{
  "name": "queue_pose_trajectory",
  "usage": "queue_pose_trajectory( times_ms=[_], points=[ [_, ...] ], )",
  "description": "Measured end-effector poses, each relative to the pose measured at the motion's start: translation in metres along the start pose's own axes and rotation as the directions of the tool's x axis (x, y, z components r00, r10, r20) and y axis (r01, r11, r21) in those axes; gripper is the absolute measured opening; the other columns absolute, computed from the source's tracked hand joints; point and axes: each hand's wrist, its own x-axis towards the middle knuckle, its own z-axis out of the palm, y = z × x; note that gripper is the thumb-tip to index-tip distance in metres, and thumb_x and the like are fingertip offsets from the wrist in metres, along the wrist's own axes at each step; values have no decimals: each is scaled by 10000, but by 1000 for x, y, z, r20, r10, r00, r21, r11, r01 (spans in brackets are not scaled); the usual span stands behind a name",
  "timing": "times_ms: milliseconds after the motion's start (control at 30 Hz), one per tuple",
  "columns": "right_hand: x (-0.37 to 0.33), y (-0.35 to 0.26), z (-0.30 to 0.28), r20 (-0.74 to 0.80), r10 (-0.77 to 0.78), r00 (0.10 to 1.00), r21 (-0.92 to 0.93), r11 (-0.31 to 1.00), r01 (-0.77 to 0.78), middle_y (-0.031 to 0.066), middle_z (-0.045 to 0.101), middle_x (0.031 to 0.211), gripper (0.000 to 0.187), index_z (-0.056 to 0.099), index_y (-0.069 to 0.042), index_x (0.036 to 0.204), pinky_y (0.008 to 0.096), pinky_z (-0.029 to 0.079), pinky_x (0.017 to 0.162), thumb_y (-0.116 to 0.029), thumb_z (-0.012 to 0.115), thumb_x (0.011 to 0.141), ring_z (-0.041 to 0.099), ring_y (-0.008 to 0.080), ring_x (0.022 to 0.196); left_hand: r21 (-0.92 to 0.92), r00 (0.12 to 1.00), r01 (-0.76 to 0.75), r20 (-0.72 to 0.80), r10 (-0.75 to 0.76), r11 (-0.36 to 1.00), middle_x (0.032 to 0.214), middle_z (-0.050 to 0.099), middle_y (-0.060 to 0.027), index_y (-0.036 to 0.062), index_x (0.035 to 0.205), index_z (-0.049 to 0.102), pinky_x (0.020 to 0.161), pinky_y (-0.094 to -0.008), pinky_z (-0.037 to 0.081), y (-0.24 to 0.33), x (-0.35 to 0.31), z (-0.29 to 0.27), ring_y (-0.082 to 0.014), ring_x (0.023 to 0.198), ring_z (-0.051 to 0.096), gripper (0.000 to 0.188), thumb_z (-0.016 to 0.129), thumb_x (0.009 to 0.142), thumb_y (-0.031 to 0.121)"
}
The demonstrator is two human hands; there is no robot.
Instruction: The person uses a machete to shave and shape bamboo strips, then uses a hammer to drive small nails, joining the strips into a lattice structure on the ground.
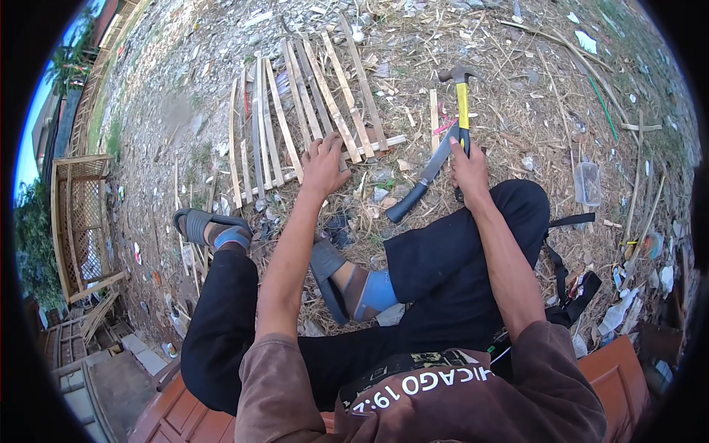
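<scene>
My right hand (470, 168) is closed round the black grip of a claw hammer (462, 103), its yellow shaft and dark head pointing away from me. Just left of that hand, a large knife (438, 161) with a black handle lies slanted on the ground, partly beside the hammer's grip. A frame of thin wooden slats (301, 96) fans out on the ground ahead, joined along its near end to a crosspiece (399, 140). Over this crosspiece rests my left hand (325, 166), fingers apart on the slat ends; its palm side is hidden.
A loose wooden strip (434, 122) lies left of the hammer. Further right are a clear plastic container (587, 184) and a black strap (559, 266). My sandalled feet (331, 277) are near the slats. A lattice wooden panel (81, 221) stands at far left. Straw and litter cover the ground.
</scene>
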Motion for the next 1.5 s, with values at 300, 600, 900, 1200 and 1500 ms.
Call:
queue_pose_trajectory(
  times_ms=[300, 600, 900, 1200, 1500],
  points=[
    [-3, -6, -2, 53, 21, 998, 64, 998, -24, -48, 397, 596, 234, 534, -89, 949, 244, 332, 391, -309, 605, 987, 384, 53, 440, -52, 999, 49, 11, -49, 997, 1528, 315, -47, 133, 1460, 371, 1090, -621, 303, 3, 4, 3, -371, 1377, 312, 947, 819, 629, 212],
    [-5, -8, 3, 79, 41, 996, 56, 997, -46, -50, 388, 592, 237, 500, -98, 925, 239, 316, 383, -304, 599, 987, 371, 51, 433, -116, 998, 61, -24, -64, 991, 1551, 301, -40, 190, 1455, 417, 1117, -614, 238, -7, 0, 17, -352, 1399, 280, 918, 788, 616, 230],
    [-8, -9, 1, 134, 53, 990, 139, 988, -71, -48, 396, 594, 184, 519, -103, 947, 242, 319, 387, -271, 572, 998, 380, 54, 431, -148, 994, 97, -33, -103, 984, 1551, 307, -33, 227, 1472, 425, 1158, -547, 209, -4, -1, 18, -364, 1408, 272, 913, 760, 623, 263],
    [-13, -16, 3, 102, 60, 993, 70, 995, -67, -44, 407, 584, 185, 532, -89, 978, 250, 328, 387, -269, 572, 998, 396, 60, 436, -228, 991, 86, -79, -106, 970, 1559, 313, -23, 210, 1404, 513, 1155, -593, 160, -6, 0, 27, -320, 1427, 249, 862, 761, 579, 232],
    [-10, -14, 3, 114, 69, 991, 22, 997, -71, -66, 363, 572, 189, 528, -103, 978, 228, 303, 385, -282, 585, 996, 350, 42, 425, -232, 993, 97, -44, -110, 968, 1587, 285, -13, 212, 1421, 509, 1178, -556, 132, -4, 2, 24, -322, 1448, 225, 856, 764, 605, 249]
  ],
)
